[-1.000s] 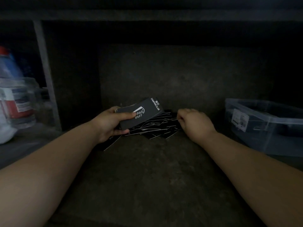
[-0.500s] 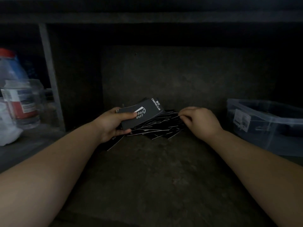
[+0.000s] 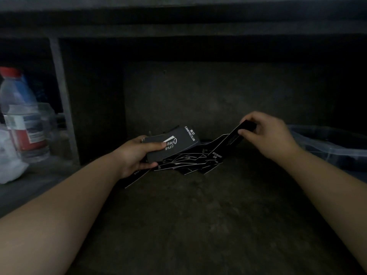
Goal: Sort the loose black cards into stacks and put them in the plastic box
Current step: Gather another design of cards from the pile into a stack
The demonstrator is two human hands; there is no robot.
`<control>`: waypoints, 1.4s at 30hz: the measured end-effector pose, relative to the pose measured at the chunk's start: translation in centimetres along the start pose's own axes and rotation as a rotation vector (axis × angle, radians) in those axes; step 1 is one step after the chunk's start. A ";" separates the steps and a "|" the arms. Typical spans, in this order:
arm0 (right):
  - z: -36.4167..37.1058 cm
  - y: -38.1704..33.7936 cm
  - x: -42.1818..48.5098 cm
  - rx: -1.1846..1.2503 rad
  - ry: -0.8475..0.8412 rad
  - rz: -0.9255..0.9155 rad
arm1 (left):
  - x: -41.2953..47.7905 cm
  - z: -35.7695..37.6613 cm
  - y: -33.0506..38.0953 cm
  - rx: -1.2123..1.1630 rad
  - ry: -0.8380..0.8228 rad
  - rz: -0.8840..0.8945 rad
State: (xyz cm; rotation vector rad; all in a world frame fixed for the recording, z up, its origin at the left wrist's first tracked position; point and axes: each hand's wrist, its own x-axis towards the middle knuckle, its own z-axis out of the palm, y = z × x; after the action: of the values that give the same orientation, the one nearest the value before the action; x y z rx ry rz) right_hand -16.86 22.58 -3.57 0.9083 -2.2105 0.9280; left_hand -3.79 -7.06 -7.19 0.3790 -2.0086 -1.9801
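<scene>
My left hand (image 3: 137,155) grips a stack of black cards (image 3: 174,143) with white "CAMPING CLUB" print, thumb across the top card. Under and beside it a loose pile of black cards (image 3: 190,161) lies on the dark shelf floor. My right hand (image 3: 266,133) pinches one black card (image 3: 236,135) by its far end and holds it tilted above the pile's right side. The clear plastic box (image 3: 325,147) stands at the right, behind my right forearm.
A clear bottle with a red cap (image 3: 19,116) and a white bag (image 3: 10,161) stand at the left, beyond a metal upright (image 3: 63,100). A dark back wall (image 3: 218,92) closes the shelf behind the pile. A shelf board hangs low overhead.
My right hand has taken one card from the pile and lifted it up and to the right. My left hand keeps the stack in the same place.
</scene>
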 end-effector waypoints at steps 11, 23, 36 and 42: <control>1.1 -0.2 -0.2 -0.114 -0.016 -0.167 | 0.1 -0.1 -0.1 0.016 0.004 0.004; -1.3 -1.1 0.0 0.564 0.083 0.224 | -0.3 -0.3 0.3 0.103 -0.078 0.075; 1.2 -4.8 -0.3 1.537 0.078 0.510 | -1.5 -0.3 0.6 0.315 -0.213 0.081; 4.4 -3.4 -2.6 0.226 -0.536 0.164 | -1.7 -0.8 0.7 0.323 -0.314 0.077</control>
State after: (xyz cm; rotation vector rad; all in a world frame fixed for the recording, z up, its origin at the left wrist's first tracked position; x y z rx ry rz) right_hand -13.76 18.41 -6.74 1.2055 -2.6998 1.1294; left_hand -1.90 -7.13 -6.52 0.0554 -2.5068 -1.7573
